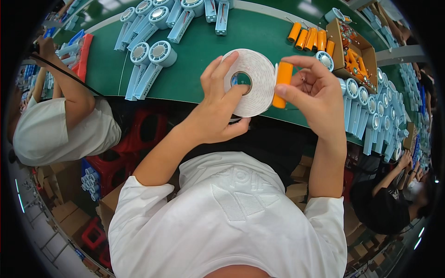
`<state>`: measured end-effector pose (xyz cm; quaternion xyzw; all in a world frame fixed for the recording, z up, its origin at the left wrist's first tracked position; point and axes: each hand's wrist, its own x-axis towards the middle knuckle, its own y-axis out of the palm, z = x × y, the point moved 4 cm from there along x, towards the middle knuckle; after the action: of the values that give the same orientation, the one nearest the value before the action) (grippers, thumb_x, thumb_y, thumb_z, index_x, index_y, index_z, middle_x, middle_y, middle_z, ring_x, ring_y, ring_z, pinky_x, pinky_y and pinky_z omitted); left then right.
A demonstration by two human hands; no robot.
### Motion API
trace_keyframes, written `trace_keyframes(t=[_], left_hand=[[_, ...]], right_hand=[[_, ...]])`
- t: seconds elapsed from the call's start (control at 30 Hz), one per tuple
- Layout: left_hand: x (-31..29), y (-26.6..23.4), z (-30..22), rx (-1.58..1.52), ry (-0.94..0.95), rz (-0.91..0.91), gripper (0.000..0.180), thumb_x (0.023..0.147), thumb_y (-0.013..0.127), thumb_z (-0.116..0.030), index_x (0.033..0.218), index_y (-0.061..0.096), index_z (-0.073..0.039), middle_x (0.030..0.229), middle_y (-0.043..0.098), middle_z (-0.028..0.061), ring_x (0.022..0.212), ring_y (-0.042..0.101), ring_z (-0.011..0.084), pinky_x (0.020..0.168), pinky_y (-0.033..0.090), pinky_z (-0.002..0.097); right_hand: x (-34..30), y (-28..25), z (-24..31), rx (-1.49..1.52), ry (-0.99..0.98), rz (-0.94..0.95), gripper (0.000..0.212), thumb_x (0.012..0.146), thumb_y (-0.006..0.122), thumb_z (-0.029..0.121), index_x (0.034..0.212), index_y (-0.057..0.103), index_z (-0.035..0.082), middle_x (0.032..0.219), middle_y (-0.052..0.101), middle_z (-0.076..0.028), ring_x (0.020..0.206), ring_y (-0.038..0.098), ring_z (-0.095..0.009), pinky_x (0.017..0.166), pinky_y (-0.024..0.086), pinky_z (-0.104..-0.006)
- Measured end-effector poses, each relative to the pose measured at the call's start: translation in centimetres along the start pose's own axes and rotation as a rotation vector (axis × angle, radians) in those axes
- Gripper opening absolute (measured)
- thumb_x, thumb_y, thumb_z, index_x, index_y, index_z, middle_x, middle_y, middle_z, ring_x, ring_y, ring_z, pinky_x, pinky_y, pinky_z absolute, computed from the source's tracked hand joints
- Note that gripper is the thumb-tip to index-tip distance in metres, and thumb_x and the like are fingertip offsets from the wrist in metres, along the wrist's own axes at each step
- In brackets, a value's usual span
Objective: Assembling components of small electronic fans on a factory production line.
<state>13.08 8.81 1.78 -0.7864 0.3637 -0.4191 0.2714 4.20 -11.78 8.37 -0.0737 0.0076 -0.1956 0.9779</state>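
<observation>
My left hand (220, 99) is wrapped round a white roll of tape (259, 78), its thumb at the hollow core and its fingers over the left side. In my right hand (315, 95) an orange cylindrical battery (284, 81) is pinched upright between thumb and fingers. The battery stands right beside the roll's right edge, with a small white piece showing at its upper left. Whether battery and tape are stuck together I cannot tell. Both hands are raised over the near edge of the green table (194, 69).
Light blue handheld fan housings (162, 53) lie at the far left, and more (366, 102) line the right. Several orange batteries (309, 39) lie beside a cardboard box (338, 44) of wired batteries. Co-workers sit left (65, 125) and right (384, 199). Red stools (139, 134) stand below.
</observation>
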Motion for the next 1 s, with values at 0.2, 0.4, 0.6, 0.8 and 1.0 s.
trace_keyframes(t=[0.2,0.4,0.6,0.8,1.0], left_hand=[[-0.5,0.9,-1.1,-0.051,-0.119,-0.020,0.050,0.091,0.078,-0.025,0.131,0.063,0.000,0.175,0.020,0.0290,0.153,0.024,0.0524,0.124,0.026,0.0603],[0.1,0.6,-2.1,-0.429,-0.449,-0.054,0.049,0.100,0.076,-0.031,0.136,0.063,0.001,0.174,0.021,0.0279,0.145,0.031,0.0470,0.121,0.028,0.0578],[-0.9,-1.0,-2.8,-0.626,-0.517,0.152,0.049,0.102,0.075,-0.033,0.137,0.063,-0.001,0.173,0.026,0.0275,0.141,0.036,0.0438,0.120,0.030,0.0537],[-2.4,-2.8,0.1,-0.076,-0.311,0.123,0.059,0.090,0.088,-0.033,0.137,0.065,-0.005,0.170,0.034,0.0271,0.141,0.043,0.0449,0.118,0.036,0.0510],[-1.6,-4.5,1.7,0.404,-0.425,0.089,0.057,0.083,0.093,-0.030,0.132,0.072,-0.011,0.166,0.044,0.0226,0.148,0.043,0.0430,0.118,0.038,0.0493]], right_hand=[[1.0,0.7,0.2,-0.078,-0.053,-0.100,0.053,0.080,0.092,-0.002,0.129,0.072,0.003,0.090,0.071,-0.008,0.074,0.066,-0.012,0.059,0.053,-0.0200],[-1.6,3.8,-1.4,-0.108,-0.538,-0.557,0.060,0.079,0.096,-0.003,0.130,0.067,0.005,0.103,0.072,-0.010,0.077,0.066,-0.012,0.058,0.053,-0.0205],[-0.7,3.3,-5.0,-0.290,-0.844,-0.721,0.061,0.080,0.097,-0.002,0.131,0.064,0.004,0.108,0.071,-0.010,0.081,0.067,-0.014,0.061,0.055,-0.0211],[-0.5,-0.8,-5.5,0.005,-0.368,-0.710,0.057,0.083,0.094,-0.003,0.133,0.065,0.003,0.112,0.072,-0.011,0.088,0.068,-0.015,0.070,0.056,-0.0220],[-5.7,1.0,-8.4,0.210,-0.221,-0.466,0.053,0.078,0.093,-0.009,0.125,0.075,0.005,0.118,0.078,-0.007,0.091,0.068,-0.011,0.068,0.050,-0.0178]])
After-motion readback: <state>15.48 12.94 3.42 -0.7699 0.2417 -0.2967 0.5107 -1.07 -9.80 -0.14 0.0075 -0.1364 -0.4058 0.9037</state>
